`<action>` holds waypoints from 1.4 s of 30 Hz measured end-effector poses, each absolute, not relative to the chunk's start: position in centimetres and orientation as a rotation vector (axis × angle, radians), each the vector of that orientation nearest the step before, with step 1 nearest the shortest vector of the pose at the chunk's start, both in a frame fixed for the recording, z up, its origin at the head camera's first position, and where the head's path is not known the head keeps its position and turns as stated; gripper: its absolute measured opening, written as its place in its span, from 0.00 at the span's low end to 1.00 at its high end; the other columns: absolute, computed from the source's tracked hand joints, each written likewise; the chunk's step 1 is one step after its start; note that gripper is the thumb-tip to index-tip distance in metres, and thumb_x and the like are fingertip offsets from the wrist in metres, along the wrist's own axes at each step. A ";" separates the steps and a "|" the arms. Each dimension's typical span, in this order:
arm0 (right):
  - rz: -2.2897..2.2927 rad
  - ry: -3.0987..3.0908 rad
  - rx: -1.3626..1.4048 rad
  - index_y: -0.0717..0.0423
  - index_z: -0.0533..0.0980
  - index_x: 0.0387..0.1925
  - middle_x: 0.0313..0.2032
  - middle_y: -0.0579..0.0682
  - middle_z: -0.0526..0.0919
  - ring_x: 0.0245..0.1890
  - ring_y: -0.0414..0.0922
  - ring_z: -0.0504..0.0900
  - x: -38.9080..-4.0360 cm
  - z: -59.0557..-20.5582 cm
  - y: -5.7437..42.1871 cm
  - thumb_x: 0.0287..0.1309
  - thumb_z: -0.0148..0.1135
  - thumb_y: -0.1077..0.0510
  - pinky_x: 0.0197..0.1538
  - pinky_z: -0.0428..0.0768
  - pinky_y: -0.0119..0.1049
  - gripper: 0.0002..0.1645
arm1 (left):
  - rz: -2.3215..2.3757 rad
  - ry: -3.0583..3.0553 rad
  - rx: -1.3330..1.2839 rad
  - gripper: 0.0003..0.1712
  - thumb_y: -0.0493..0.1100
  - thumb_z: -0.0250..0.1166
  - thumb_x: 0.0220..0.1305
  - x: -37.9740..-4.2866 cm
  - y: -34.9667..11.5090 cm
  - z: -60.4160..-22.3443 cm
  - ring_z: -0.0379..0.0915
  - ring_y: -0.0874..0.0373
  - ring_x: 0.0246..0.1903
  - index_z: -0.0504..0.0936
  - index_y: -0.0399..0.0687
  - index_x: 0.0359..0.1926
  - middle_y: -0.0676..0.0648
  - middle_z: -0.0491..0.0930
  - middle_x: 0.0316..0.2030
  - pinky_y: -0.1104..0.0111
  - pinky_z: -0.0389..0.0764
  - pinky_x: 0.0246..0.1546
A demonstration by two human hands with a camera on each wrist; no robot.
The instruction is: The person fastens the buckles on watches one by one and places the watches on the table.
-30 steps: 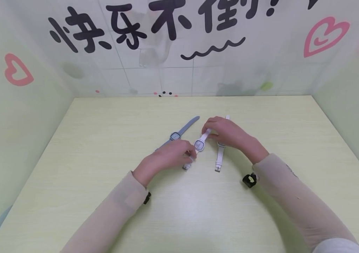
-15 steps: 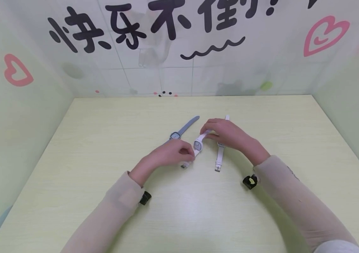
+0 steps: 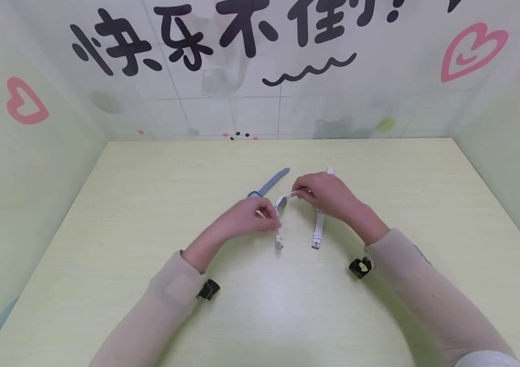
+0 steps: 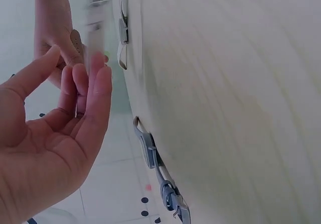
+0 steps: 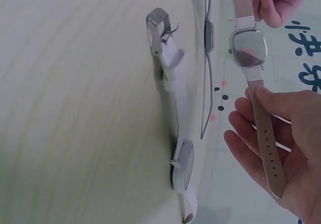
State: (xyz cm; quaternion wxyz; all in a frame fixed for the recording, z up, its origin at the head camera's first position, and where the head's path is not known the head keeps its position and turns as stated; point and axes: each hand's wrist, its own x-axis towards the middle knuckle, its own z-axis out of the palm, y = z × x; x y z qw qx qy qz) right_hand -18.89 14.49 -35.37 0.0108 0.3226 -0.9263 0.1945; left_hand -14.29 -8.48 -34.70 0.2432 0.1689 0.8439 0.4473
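In the head view, a white-strapped wristwatch [image 3: 281, 205] hangs between both hands above the table. My right hand [image 3: 326, 193] pinches the end of its holed strap between thumb and fingers; the right wrist view shows the strap's tan inner side [image 5: 266, 138] and the metal case back [image 5: 249, 48]. My left hand [image 3: 250, 216] is at the buckle half, its fingertips against the strap. In the left wrist view, the left thumb [image 4: 37, 76] stands apart from the fingers [image 4: 103, 81], and the buckle end [image 4: 95, 13] is blurred.
A second white watch [image 3: 318, 229] lies under my right forearm and hand. A blue-grey watch [image 3: 274, 182] lies behind my left hand, partly covered. The pale wooden table [image 3: 282, 306] meets a printed wall [image 3: 260, 117] at the back.
The watch between my hands has come up off the table and turned, its buckle end now hanging down. My left hand has shifted slightly; the right has barely moved.
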 end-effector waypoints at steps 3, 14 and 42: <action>0.640 -2.920 0.977 0.54 0.84 0.40 0.36 0.48 0.89 0.35 0.43 0.85 -18.6 -34.9 14.3 0.66 0.64 0.56 0.43 0.84 0.41 0.07 | 1.220 2.352 0.428 0.09 0.44 0.69 0.63 -14.2 -8.5 -34.7 0.76 0.61 0.32 0.80 0.43 0.38 0.48 0.82 0.35 0.73 0.77 0.33; 0.786 -2.972 0.891 0.54 0.85 0.39 0.34 0.47 0.89 0.34 0.41 0.86 -17.9 -33.4 14.2 0.66 0.64 0.56 0.39 0.82 0.38 0.07 | 1.301 2.384 0.316 0.16 0.43 0.70 0.63 -14.1 -8.8 -34.6 0.74 0.57 0.35 0.72 0.42 0.43 0.45 0.77 0.38 0.72 0.74 0.32; 1.202 -3.001 0.858 0.62 0.82 0.41 0.36 0.58 0.89 0.36 0.51 0.88 -17.4 -33.4 14.9 0.65 0.63 0.62 0.40 0.82 0.37 0.07 | 1.502 2.293 0.261 0.09 0.35 0.61 0.70 -14.7 -10.1 -33.9 0.84 0.50 0.40 0.77 0.35 0.47 0.39 0.79 0.42 0.57 0.87 0.49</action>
